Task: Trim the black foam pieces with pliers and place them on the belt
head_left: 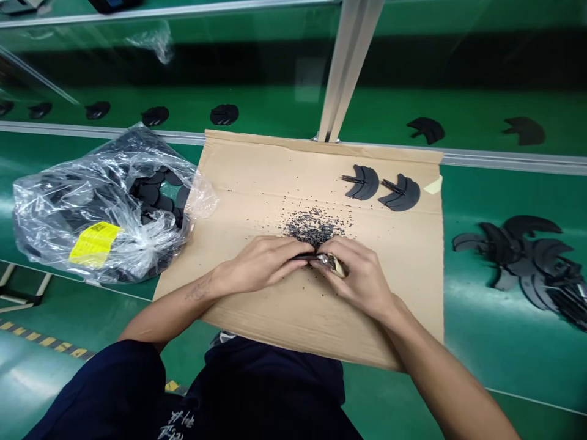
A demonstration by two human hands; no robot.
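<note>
Both hands meet over the middle of a brown cardboard sheet (275, 318). My left hand (261, 264) is closed, pinching a thin black part (300, 257) at its fingertips. My right hand (355, 272) is closed round a small metal tool (332, 263) whose tip touches the black part. Just beyond the fingers lies a pile of black trimmings (313, 226). Two black crescent-shaped parts (364, 182) (401, 194) rest on the cardboard's far right.
A clear plastic bag (101, 208) of black parts with a yellow label sits at the left. A heap of black crescent parts (527, 260) lies on the green surface at the right. Behind runs a green conveyor (284, 107) carrying spaced black parts, crossed by a metal post (346, 67).
</note>
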